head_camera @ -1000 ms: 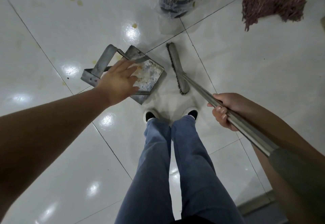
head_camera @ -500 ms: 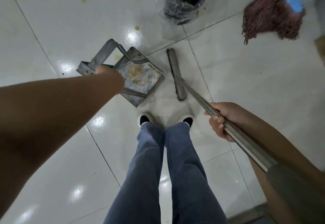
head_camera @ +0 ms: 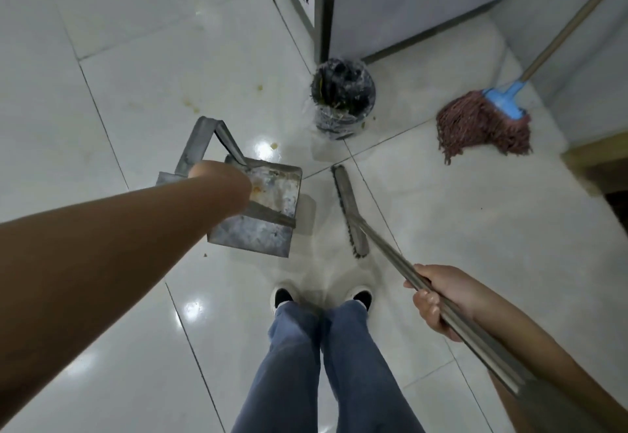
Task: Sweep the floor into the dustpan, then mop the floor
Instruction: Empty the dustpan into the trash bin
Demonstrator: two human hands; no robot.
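Seen from the head camera, a person in blue jeans stood on a glossy white tiled floor (head_camera: 475, 215), looking down at their own shoes. The left hand (head_camera: 217, 179) reached out to the metal dustpan (head_camera: 268, 225) at its upright strap handle; the forearm hid the fingers, so I could not tell whether they were closed on it. The dustpan's tray, stained and holding some orange-brown debris, sat in front of the left shoe. The right hand (head_camera: 438, 300) was wrapped firmly around the metal handle of a broom, whose narrow brush head (head_camera: 350, 211) rested on the floor just to the right of the dustpan. The two hands were well apart. Farther off stood a dark bucket (head_camera: 343, 99) lined with a plastic bag, beside a wall corner. To its right a mop (head_camera: 482, 130) with reddish-brown strands and a blue clamp lay with its head on the floor, its stick leaning up to the right. A few yellowish spots marked the tiles beyond the dustpan.
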